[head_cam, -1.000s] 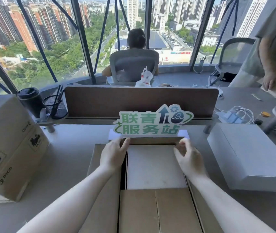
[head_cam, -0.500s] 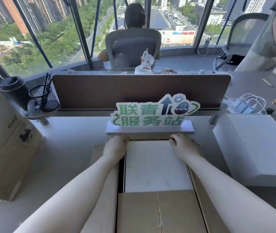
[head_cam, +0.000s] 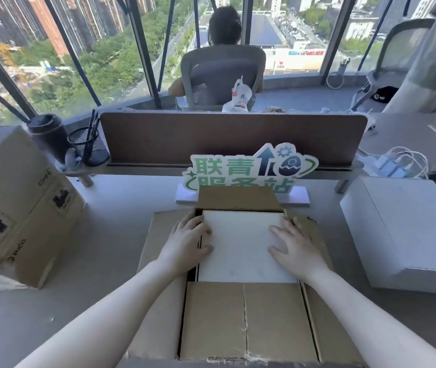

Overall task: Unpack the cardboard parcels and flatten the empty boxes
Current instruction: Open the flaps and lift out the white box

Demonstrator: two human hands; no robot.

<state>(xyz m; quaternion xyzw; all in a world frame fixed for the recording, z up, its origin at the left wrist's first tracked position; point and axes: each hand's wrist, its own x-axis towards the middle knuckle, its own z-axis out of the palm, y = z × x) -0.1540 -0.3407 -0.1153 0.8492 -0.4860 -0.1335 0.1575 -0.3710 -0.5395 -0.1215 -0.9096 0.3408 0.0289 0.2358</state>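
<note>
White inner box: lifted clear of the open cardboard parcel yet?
No, the white inner box sits inside the open cardboard parcel, both hands resting flat on it.

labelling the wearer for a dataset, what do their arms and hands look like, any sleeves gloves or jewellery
Both forearms are bare, with no sleeve in view. The left hand and the right hand wear no gloves, and no ring, watch or bracelet shows.

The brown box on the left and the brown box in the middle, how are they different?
The left box is shut; the middle box lies open with its flaps spread. The left box stands tall and has black prints; the middle box sits low, holds a white box, and both hands touch it. Both are brown cardboard.
</note>
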